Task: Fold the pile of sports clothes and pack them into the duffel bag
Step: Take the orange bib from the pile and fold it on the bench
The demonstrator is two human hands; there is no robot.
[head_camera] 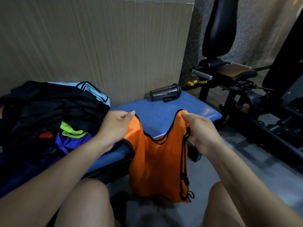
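Both hands, left hand [114, 126] and right hand [202, 133], pinch the orange vest [154, 163] by its shoulders, hanging off the blue worktop [157, 117] (pile [49, 110] alongside), so folding seems underway; next, lay it flat.

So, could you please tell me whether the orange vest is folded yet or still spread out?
Spread out, not folded: the left hand and right hand each pinch a shoulder of the orange vest, which hangs open.

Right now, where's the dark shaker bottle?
In the head view, the shaker bottle lies on its side at the far end of the blue bench, against the cardboard wall, beyond both hands.
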